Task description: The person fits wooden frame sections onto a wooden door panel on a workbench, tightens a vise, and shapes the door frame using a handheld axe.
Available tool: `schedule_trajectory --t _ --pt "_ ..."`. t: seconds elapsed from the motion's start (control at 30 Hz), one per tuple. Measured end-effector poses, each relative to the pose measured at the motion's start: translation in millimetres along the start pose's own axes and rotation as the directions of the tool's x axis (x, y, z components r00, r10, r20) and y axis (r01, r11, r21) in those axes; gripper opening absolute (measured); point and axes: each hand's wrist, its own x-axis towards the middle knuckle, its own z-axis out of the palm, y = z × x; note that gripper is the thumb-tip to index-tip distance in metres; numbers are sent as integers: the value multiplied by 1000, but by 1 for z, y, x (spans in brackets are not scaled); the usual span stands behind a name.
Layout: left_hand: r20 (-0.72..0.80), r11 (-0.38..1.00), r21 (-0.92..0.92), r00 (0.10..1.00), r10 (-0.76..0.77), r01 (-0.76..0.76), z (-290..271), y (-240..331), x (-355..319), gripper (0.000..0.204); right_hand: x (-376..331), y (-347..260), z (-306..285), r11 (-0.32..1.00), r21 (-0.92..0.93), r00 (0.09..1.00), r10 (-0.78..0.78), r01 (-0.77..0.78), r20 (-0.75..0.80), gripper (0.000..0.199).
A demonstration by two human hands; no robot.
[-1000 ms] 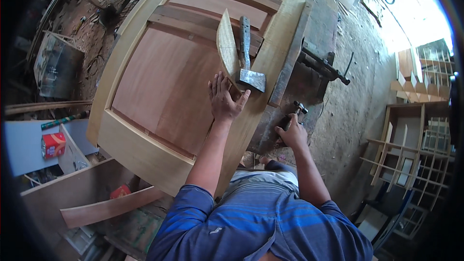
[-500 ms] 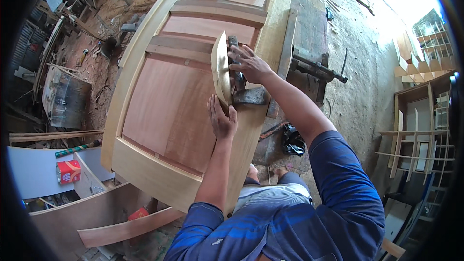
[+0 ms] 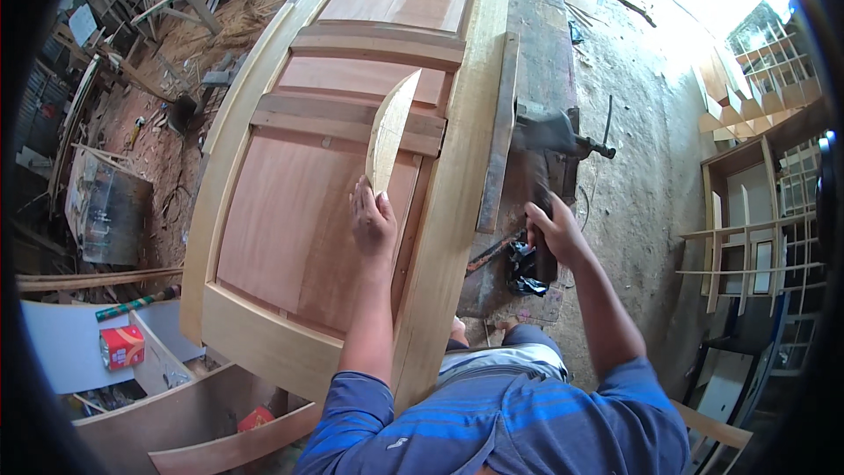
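Note:
A pale curved piece of wood (image 3: pixel 392 130), pointed at its upper end, stands tilted over the panelled wooden door (image 3: pixel 281 211). My left hand (image 3: pixel 373 220) is closed on its lower end, thumb on the right side and fingers on the left. Off the door's right edge, my right hand (image 3: pixel 556 227) is wrapped round the dark handle of a hatchet (image 3: pixel 540 178). Its metal head points away from me, smeared by motion, above the bench. Air separates the hatchet from the wood.
The door lies on a workbench (image 3: pixel 541 44) with a metal vise (image 3: pixel 587 145) on its right side. A black plastic bag (image 3: pixel 525 273) sits below. At left are a curved panel cabinet (image 3: pixel 176 405) and a red box (image 3: pixel 121 347). Wooden frames (image 3: pixel 747 220) stand at right.
The hatchet has gone from beside the curved wood out to the right, its head now pointing away. My right hand has drawn back with it. My left hand stays on the wood.

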Motion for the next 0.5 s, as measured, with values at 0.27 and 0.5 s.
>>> schedule_trajectory --t 0.27,0.5 --pt "-69 999 -13 997 41 -42 15 -13 11 64 8 58 35 750 661 842 379 -36 -384 23" --pt "-137 983 -76 975 -174 165 11 -17 6 65 13 67 28 842 462 946 324 -279 -19 23"
